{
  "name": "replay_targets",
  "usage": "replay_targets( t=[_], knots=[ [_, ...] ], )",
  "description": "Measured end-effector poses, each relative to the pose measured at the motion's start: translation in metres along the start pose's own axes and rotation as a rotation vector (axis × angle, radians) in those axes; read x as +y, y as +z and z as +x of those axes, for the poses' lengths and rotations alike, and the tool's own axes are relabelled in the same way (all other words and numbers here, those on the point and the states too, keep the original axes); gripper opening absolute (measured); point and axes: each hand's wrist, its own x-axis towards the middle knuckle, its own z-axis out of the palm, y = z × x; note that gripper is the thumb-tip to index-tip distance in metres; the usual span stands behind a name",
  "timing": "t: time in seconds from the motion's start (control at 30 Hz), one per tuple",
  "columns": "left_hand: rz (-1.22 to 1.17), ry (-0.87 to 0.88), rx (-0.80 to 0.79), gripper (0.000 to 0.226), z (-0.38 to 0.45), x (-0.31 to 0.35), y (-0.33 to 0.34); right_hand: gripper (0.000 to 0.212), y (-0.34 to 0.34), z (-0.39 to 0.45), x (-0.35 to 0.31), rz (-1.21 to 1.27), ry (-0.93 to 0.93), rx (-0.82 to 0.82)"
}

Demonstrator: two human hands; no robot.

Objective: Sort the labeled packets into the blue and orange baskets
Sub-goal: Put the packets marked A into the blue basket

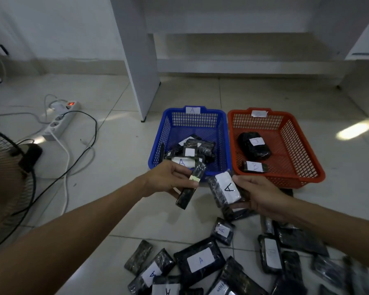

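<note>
My left hand [168, 179] grips a narrow black packet [190, 188] just in front of the blue basket [166, 133], which carries an "A" tag and holds several black packets. My right hand [262, 194] holds a black packet with a white "A" label [224, 189] near the front corners of both baskets. The orange basket [296, 133] on the right holds two black packets, one labeled "J" [254, 146]. A pile of loose black packets [200, 260], many labeled "A", lies on the floor below my hands.
A power strip [61, 120] with cables trails across the tiled floor at left. A black fan [6, 184] stands at the left edge. A white desk leg [139, 60] rises behind the blue basket.
</note>
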Motion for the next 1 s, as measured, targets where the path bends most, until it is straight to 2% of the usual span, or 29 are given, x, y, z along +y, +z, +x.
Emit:
replay_targets(
  t=[0.43,0.57,0.77,0.9,1.0],
  knots=[
    [-0.101,0.015,-0.101,0.032,0.002,0.014,-0.008,0.032,0.006,-0.005,-0.015,0.178,0.048,-0.014],
    [-0.16,0.028,-0.035,0.028,0.005,0.018,-0.011,0.035,0.014,0.004,-0.025,0.257,0.081,-0.024],
    [-0.179,0.049,0.098,0.03,0.022,0.026,-0.027,0.028,0.024,0.039,-0.046,0.12,0.008,-0.039],
    [-0.019,0.041,0.271,0.035,0.058,0.039,-0.075,0.029,0.02,0.096,-0.084,-0.047,-0.026,0.069],
    [0.074,-0.033,0.387,0.052,0.082,0.055,-0.106,0.028,0.018,0.145,-0.114,-0.138,-0.108,0.124]
  ],
)
